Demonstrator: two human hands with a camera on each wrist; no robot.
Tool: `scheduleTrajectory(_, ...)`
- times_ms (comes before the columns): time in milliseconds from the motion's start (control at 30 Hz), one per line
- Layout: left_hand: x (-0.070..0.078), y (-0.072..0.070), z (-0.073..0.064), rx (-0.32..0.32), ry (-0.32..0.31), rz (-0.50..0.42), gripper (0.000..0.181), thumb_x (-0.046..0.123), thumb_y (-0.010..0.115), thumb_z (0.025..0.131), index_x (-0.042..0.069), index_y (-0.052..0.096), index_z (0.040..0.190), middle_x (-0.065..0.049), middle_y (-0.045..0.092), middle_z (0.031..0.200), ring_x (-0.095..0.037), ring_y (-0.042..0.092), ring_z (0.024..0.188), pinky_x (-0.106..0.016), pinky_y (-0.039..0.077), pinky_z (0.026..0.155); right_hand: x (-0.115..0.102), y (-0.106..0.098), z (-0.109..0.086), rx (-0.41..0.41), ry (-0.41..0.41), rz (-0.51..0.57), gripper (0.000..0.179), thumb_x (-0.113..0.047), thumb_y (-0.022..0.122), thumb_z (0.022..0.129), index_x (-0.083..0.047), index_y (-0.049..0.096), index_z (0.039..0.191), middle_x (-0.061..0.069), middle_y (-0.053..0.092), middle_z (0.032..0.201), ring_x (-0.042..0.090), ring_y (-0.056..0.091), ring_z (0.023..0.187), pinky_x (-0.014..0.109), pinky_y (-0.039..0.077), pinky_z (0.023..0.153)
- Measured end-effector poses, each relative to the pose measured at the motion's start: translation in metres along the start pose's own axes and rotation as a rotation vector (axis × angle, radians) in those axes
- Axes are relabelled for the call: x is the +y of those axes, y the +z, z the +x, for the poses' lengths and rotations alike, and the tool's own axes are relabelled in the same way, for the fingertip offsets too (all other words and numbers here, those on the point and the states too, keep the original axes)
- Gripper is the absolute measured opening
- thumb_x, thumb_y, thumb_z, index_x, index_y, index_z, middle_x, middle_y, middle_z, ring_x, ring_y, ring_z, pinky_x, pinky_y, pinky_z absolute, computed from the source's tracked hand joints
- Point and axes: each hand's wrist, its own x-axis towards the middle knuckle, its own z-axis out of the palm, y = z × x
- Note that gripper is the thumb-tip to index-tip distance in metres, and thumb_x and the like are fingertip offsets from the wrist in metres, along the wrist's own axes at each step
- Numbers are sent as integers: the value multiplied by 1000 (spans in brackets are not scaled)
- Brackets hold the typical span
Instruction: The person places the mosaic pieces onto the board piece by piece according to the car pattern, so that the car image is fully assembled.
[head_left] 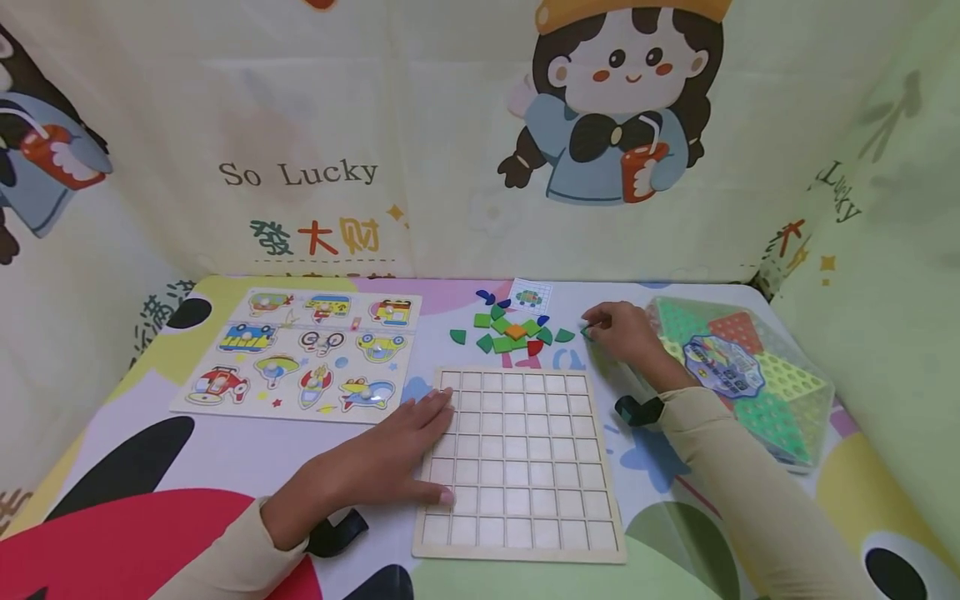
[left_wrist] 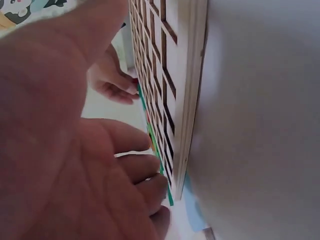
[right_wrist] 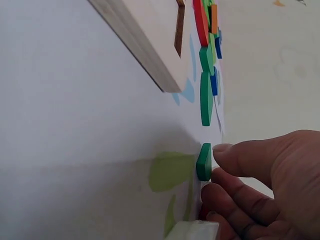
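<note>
In the head view a wooden board (head_left: pixel 517 560) with a grid of square cells lies in front of me. My left hand (head_left: pixel 382 454) rests on its left edge, fingers spread and straight, thumb on the lower left cells. Off the board's upper right corner, my right hand (head_left: pixel 626 333) is at a small green piece (right_wrist: pixel 204 162). In the right wrist view its thumb and index fingertip pinch at that piece, close to the tabletop. More coloured pieces, green, blue and red around an orange square (head_left: pixel 515 332), lie together beyond the board.
A small pattern card (head_left: pixel 531 296) lies behind the loose pieces. On the left is a puzzle board (head_left: pixel 292 400) with vehicle pictures. A clear plastic box (head_left: pixel 813 400) with patterned triangles sits under and beside the right forearm. A printed cloth wall (head_left: pixel 442 125) rises behind the table.
</note>
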Motion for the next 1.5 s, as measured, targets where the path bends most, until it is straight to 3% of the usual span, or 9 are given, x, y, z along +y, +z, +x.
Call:
scheduleTrajectory(233, -3, 6, -3, -63, 16, 11, 113, 67, 71, 73, 3, 25, 153, -8, 6, 163, -25, 1, 148, -48, 11, 117, -6, 5, -1, 4, 19, -22, 26, 0, 64, 90, 0, 69, 115, 17, 67, 110, 32, 58, 98, 45, 48, 83)
scheduleTrajectory(667, -4, 8, -4, -59, 24, -38, 114, 63, 76, 72, 3, 24, 154, -8, 5, 163, -26, -1, 148, -49, 12, 116, -9, 14, -1, -5, 21, -67, 35, -1, 62, 92, 5, 61, 127, 21, 63, 110, 33, 53, 95, 47, 48, 91)
scheduleTrajectory(900, -8, 10, -2, -63, 23, -44, 116, 66, 74, 71, 4, 22, 154, -6, 2, 163, -23, -4, 148, -48, 12, 116, -9, 15, -3, 52, 45, 0, 31, -2, 62, 92, 0, 59, 123, 20, 62, 107, 32, 54, 95, 47, 48, 89)
scheduleTrajectory(1067, -8, 10, -1, -62, 11, -57, 117, 67, 74, 70, 4, 22, 154, -5, 2, 163, -22, -4, 148, -47, 12, 116, -9, 17, -4, 86, 1, 19, 19, 0, 63, 92, 0, 63, 111, 18, 64, 103, 31, 54, 91, 44, 49, 85)
scheduleTrajectory(1367, -7, 10, -1, -61, 19, -47, 117, 65, 75, 70, 3, 22, 154, -7, 2, 163, -23, -4, 148, -47, 12, 116, -15, 21, -7, 102, -74, 31, 27, -3, 62, 94, -1, 66, 121, 15, 64, 102, 28, 56, 86, 38, 50, 75)
scheduleTrajectory(1500, -7, 10, -1, -63, 19, -45, 117, 65, 75, 71, 3, 22, 154, -7, 3, 163, -23, -4, 148, -47, 13, 116, -20, 22, -9, 111, -79, 56, 26, -5, 65, 93, -2, 66, 118, 14, 66, 100, 27, 58, 86, 38, 51, 75)
